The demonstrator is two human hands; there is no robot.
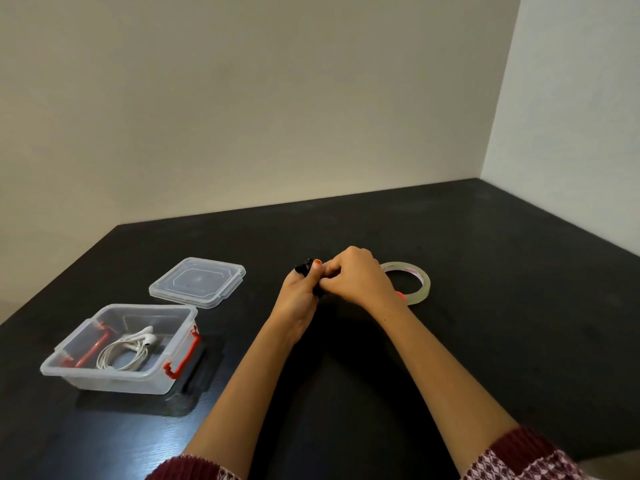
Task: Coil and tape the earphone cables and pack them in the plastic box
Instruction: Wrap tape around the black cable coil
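Over the middle of the black table, my left hand and my right hand meet, both closed around a small black coiled earphone cable. Only a bit of the black coil pokes out above my left thumb; the rest is hidden by fingers. A clear plastic box with red latches stands open at the left. A coiled white earphone lies inside it. A roll of clear tape lies flat just right of my right hand, partly covered by my wrist.
The box's clear lid lies flat on the table behind the box. Pale walls close the table off at the back and the right. Patterned maroon sleeves show at the bottom edge.
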